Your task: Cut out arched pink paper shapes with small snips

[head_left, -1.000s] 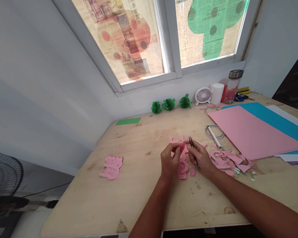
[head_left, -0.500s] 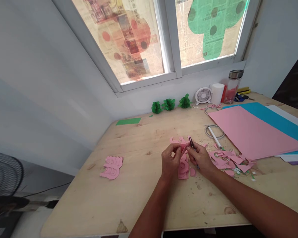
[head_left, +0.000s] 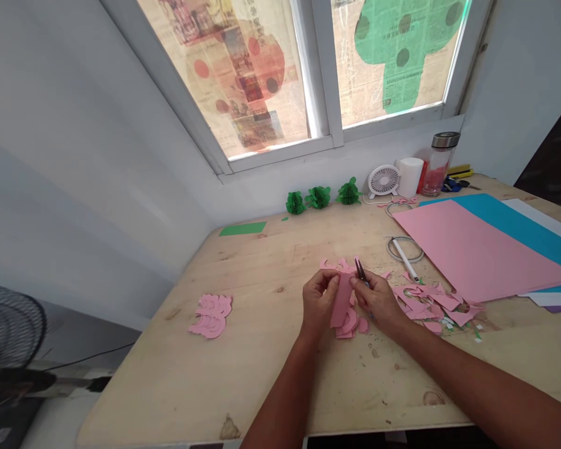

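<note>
Between both hands hangs a folded pink paper strip (head_left: 341, 302). My left hand (head_left: 318, 300) pinches its upper left edge between thumb and fingers. At its upper right edge, my right hand (head_left: 378, 300) grips the paper with thumb and fingertips and also keeps a pair of dark-bladed scissors (head_left: 360, 269) in the palm, blades pointing up and away. Cut pink pieces (head_left: 348, 329) lie on the table under the strip, partly hidden by it. More pink scraps (head_left: 341, 263) lie just beyond the hands.
Pink cut shapes (head_left: 211, 317) lie at the left of the wooden table (head_left: 177, 380). Scraps (head_left: 432, 302), a white pen (head_left: 405, 259) and large pink sheets (head_left: 481, 249) are on the right. Green paper figures (head_left: 318, 197), a small fan (head_left: 383, 181) and a glass bottle (head_left: 438, 165) stand at the back.
The pink paper between my hands has turned, so its broad face now shows and it hangs down over the cut pieces. Both hands have stayed nearly in place.
</note>
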### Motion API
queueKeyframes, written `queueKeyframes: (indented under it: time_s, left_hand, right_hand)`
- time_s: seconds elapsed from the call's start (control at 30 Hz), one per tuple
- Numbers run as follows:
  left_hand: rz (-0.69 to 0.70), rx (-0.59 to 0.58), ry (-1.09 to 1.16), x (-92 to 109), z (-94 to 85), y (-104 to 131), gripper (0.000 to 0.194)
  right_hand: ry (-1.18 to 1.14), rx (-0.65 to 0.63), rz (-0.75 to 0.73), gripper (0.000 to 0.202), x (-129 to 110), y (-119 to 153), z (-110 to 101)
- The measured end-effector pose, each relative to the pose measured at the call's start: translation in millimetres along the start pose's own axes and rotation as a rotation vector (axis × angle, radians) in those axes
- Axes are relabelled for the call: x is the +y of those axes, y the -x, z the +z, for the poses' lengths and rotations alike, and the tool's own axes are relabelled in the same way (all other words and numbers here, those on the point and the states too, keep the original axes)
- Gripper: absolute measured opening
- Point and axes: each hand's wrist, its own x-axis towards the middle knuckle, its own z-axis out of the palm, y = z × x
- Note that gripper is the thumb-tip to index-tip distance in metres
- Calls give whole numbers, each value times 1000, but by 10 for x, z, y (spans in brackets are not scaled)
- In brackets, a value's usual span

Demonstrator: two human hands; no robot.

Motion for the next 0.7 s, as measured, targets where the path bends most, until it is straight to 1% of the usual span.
queueKeyframes:
  time_s: [0.2,0.4,0.6,0.7]
  left_hand:
    - [-23,27,38,-10,5,-16,16]
    - [-27,34,53,17,-2,-22,14]
    - [-21,-33,17,61,-42,-14,12]
    - [-4,-36,-5,57,-55,-17,10]
  right_hand:
    - [26,-21,17,32,-14,12,6]
    - [57,-4,18,32,5,3,-2]
    - [56,3,22,32,-12,7,9]
    - [24,-5,34,33,-40,21,25]
